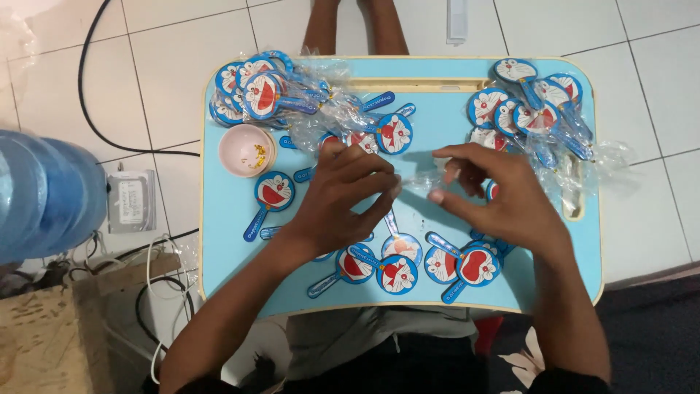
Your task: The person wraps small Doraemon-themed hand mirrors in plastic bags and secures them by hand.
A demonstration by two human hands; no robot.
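I had both hands over the middle of the blue desk, left hand and right hand each pinching an end of a small clear plastic sleeve held between them. It looked like the bagging step; next, I judged, called for one loose round blue cartoon fan from the near edge.

Setting: a room in a home, used as an informal work spot. Evidence: the floor is laid with white ceramic tiles. A small light-blue lap tabletop stands low over the seated person's legs. At left stands a large blue water bottle, with a grey power adapter just beside it. Black and white cables run across the tiles at near left, by a cardboard box.
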